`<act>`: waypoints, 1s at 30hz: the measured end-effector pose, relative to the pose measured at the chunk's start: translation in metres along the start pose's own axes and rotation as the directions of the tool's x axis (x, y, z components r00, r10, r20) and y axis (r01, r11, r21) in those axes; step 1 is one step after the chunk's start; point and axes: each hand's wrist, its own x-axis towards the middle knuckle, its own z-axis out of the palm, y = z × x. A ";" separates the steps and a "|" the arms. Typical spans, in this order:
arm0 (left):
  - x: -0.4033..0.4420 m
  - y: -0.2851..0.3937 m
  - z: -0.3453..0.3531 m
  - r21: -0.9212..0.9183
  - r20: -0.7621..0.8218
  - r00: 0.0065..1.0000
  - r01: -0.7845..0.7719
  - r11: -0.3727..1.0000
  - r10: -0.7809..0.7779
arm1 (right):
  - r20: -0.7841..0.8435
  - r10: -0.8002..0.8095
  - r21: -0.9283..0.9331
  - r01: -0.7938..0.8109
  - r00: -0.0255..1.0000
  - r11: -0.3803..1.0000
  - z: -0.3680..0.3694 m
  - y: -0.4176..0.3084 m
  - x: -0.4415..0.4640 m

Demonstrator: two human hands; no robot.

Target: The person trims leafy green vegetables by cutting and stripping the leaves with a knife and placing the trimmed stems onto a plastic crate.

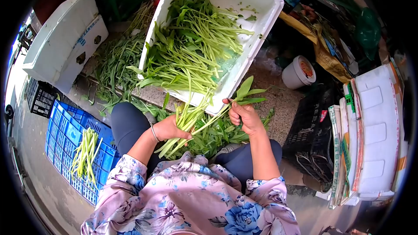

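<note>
My left hand [170, 129], with a bracelet at the wrist, is closed around a bunch of pale green vegetable stems [190, 119] that look like water spinach. To its right, my right hand [245, 117] pinches a stem just below its leafy top [246, 91]; this stem slants down toward the bunch. In front of both hands, a white foam box [265, 6] stands tilted, with long leafy greens [191, 39] heaped inside. Loose green leaves [222, 134] lie below my hands, between my knees.
At left, a blue plastic crate [58, 141] bears trimmed stems [85, 154]. Another foam box [65, 30] stands behind it. More greens [117, 67] lie beside the central box. At right are a white bucket [292, 75], a black crate [307, 126] and stacked foam pieces [376, 132].
</note>
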 end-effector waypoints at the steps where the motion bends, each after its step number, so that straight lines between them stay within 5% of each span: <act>1: 0.001 0.000 -0.001 -0.009 -0.003 1.000 0.002 1.000 -0.002 | -0.030 -0.043 -0.141 0.039 0.999 0.989 -0.006 0.001 0.000; 4: 0.002 0.000 -0.005 -0.120 -0.022 0.998 0.057 0.991 -0.060 | -0.083 -0.138 -0.339 0.102 0.987 0.935 -0.010 0.003 -0.001; 6: 0.005 -0.006 -0.009 -0.132 -0.025 0.999 0.031 0.991 -0.035 | -0.126 -0.363 -0.581 0.228 0.923 0.781 -0.021 0.013 0.003; 11: 0.007 -0.009 -0.016 -0.137 -0.034 0.999 -0.005 0.991 0.001 | -0.268 -0.295 -0.562 0.100 0.917 0.821 -0.041 0.026 -0.006; 14: 0.003 -0.009 -0.019 -0.181 -0.042 0.999 -0.011 0.983 0.003 | -0.534 -0.347 -0.619 -0.078 0.771 0.781 -0.073 0.035 -0.012; 16: 0.002 -0.011 -0.024 -0.214 -0.071 0.997 -0.050 0.976 0.036 | -0.747 -0.190 -0.500 -0.351 0.637 0.792 -0.086 0.034 -0.019; 19: 0.006 -0.015 -0.025 -0.287 -0.128 0.991 -0.082 0.954 0.047 | -0.751 0.024 -0.367 -0.447 0.660 0.816 -0.077 0.027 -0.029; 26: 0.007 -0.009 -0.021 -0.414 -0.220 0.967 -0.212 0.885 0.129 | -0.542 0.037 -0.418 -0.308 0.839 0.855 -0.031 0.022 -0.008; 30: -0.007 0.000 -0.028 -0.487 -0.430 0.885 -0.392 0.780 0.177 | -0.381 0.009 -0.494 -0.212 0.924 0.843 -0.006 0.021 0.015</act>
